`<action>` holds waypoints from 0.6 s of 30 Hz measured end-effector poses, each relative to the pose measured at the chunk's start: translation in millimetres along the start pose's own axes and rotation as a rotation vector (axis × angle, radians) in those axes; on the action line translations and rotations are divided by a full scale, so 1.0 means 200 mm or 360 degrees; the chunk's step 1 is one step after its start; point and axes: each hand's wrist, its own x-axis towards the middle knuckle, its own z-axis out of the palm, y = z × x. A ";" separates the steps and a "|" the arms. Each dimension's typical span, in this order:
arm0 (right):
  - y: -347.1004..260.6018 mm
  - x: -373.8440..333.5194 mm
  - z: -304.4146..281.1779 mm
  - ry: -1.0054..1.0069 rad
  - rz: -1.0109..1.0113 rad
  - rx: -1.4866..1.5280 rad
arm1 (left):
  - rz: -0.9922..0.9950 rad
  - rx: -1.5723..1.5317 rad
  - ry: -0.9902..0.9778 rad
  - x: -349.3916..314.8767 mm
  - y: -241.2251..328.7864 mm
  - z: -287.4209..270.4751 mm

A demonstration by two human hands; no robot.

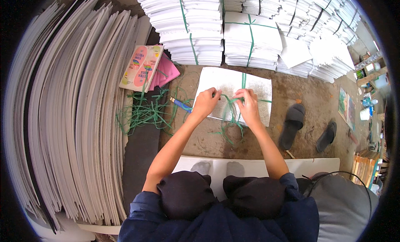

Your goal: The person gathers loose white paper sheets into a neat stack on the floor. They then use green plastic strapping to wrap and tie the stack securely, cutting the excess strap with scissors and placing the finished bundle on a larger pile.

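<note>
A stack of white paper sheets [208, 79] lies on the floor in front of me. Flat green plastic twine [244, 80] crosses its far edge and its right side. Over the middle of the stack, my left hand [206, 102] is closed, its fingertips pinching a strand of the twine. A short way to the right, my right hand [249, 104] pinches twine where the strands meet. Loose ends hang between both hands and trail over the near edge onto the floor. The fingers partly hide the crossing point, so I cannot tell whether a knot is there.
Left are a tangle of green twine [146, 112], a blue-handled tool [181, 105], a pink printed packet [141, 69] and tall rows of paper sheets [79, 117]. Tied paper bundles [254, 44] stand at the far side. Dark slippers [292, 125] lie right.
</note>
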 end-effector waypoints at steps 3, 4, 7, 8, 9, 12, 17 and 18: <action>0.05 0.00 -0.06 0.0248 0.0294 0.0509 | 0.0064 -0.0074 -0.0041 0.01 0.02 0.02; -0.01 0.02 -0.12 0.0317 0.0429 0.0662 | 0.0095 -0.0107 -0.0007 0.01 0.05 0.03; -0.04 0.04 -0.24 0.0241 0.0588 0.0413 | 0.0173 -0.0097 0.0070 0.02 0.13 0.07; -0.05 0.03 -0.27 0.0196 0.0609 0.0400 | 0.0194 -0.0074 0.0094 0.03 0.15 0.08; -0.04 0.02 -0.29 0.0109 0.0635 0.0293 | 0.0230 -0.0033 0.0096 0.03 0.17 0.10; 0.02 -0.06 -0.32 -0.0140 0.0602 0.0008 | 0.0281 0.0087 0.0088 0.03 0.19 0.13; 0.03 -0.08 -0.36 -0.0409 0.0521 0.0354 | 0.0274 0.0195 0.0113 0.02 0.16 0.14; 0.04 -0.06 -0.38 -0.0410 0.0630 0.0579 | 0.0239 0.0131 0.0111 0.02 0.16 0.14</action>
